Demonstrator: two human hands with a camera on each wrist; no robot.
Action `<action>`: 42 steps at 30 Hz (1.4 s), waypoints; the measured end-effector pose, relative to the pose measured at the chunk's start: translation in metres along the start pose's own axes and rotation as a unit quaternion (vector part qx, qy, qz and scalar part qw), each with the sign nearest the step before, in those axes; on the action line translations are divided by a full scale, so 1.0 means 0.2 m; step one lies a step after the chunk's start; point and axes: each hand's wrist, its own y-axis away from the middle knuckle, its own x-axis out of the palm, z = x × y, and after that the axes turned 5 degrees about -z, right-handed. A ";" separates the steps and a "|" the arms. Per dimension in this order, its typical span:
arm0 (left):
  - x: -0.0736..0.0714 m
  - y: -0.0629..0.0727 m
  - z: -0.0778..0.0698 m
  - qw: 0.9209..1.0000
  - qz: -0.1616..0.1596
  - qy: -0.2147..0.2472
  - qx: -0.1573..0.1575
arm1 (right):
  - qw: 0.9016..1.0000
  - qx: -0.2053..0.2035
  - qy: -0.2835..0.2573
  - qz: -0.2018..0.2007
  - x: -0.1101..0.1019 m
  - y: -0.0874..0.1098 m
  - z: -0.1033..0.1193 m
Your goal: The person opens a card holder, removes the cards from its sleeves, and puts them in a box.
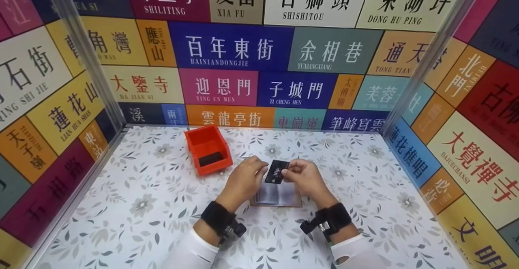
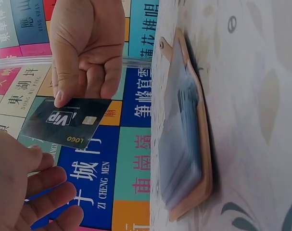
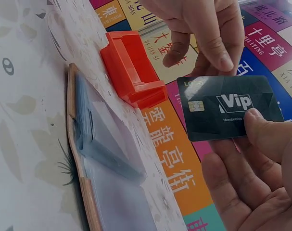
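Note:
A black VIP membership card [image 1: 275, 173] is pinched between the thumb and fingers of my right hand [image 1: 307, 176]. It is tilted above an open card holder [image 1: 279, 196], which has clear plastic sleeves and a tan cover. My left hand [image 1: 245, 178] is close to the card's other edge, fingers loosely bent. In the right wrist view its thumb [image 3: 224, 61] comes near the card's upper edge; whether it touches I cannot tell. The left wrist view shows the holder's sleeves [image 2: 182, 149] fanned slightly, with a snap strap [image 2: 166, 47] at one end.
A red plastic bin [image 1: 222, 165] stands behind and left of my hands, with a dark flat item [image 1: 211, 158] inside. Colourful printed sign panels [image 1: 229, 46] wall the table on the back and sides. A floral white cover [image 1: 134, 224] lies over the tabletop.

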 end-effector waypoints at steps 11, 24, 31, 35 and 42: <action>-0.01 -0.01 -0.04 0.995 -0.024 0.095 -0.003 | 0.999 -0.031 -0.024 0.017 0.02 0.01 0.02; -0.05 -0.02 -0.04 0.997 -0.052 0.054 0.029 | 0.997 -0.054 0.052 0.035 0.01 0.01 0.00; -0.13 -0.05 0.05 0.989 -0.112 -0.073 0.067 | 0.959 -0.084 0.270 0.030 -0.02 0.01 -0.02; -0.18 -0.06 0.11 0.980 -0.124 -0.141 0.058 | 0.937 -0.075 0.337 0.048 -0.03 0.02 -0.02; -0.27 -0.07 0.23 0.967 -0.130 -0.219 0.018 | 0.906 -0.048 0.412 0.078 -0.03 0.04 -0.04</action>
